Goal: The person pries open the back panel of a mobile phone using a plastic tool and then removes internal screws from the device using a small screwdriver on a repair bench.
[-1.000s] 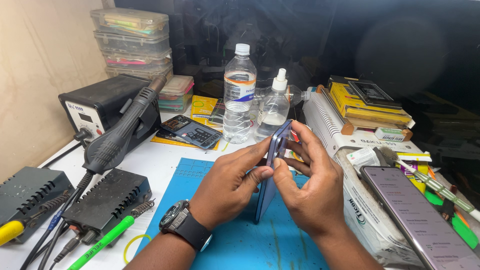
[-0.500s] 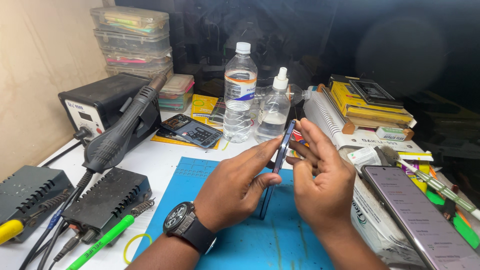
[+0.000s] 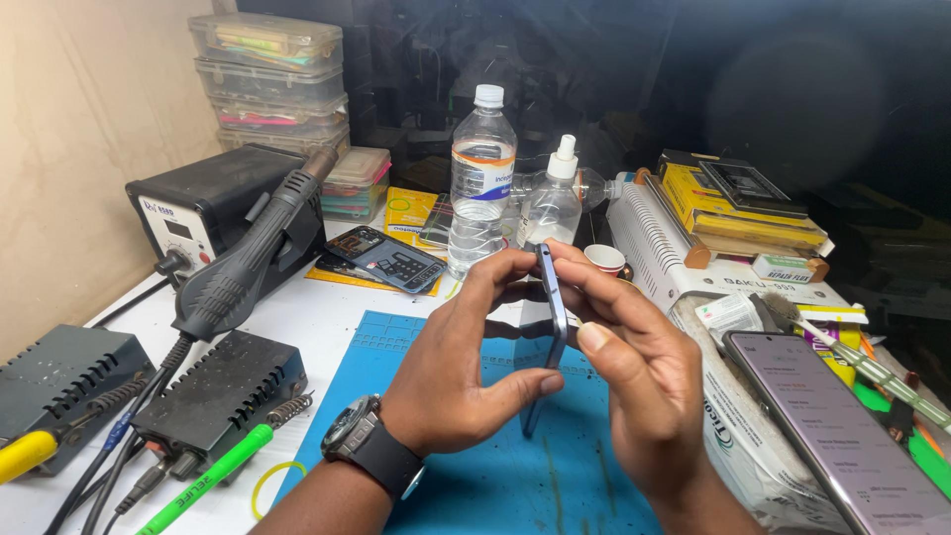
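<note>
A slim dark blue phone (image 3: 551, 317) stands on edge over the blue work mat (image 3: 466, 495), seen edge-on. My left hand (image 3: 466, 367), with a black watch on its wrist, grips the phone from the left, fingers on the top and thumb near the lower edge. From the right, my right hand (image 3: 634, 386) pinches the same phone between thumb and fingers. The phone's lower end rests near the mat.
A hot-air station (image 3: 213, 213) with its handle (image 3: 253, 253) sits left. A water bottle (image 3: 480, 183) and a spray bottle (image 3: 552, 203) stand behind. A phone with a lit screen (image 3: 842, 436) lies right. A green tool (image 3: 213, 476) and black boxes (image 3: 213, 396) lie lower left.
Both hands have closed in on the phone again, fingers wrapping its edges. The phone has turned more upright and sits slightly lower and nearer to me.
</note>
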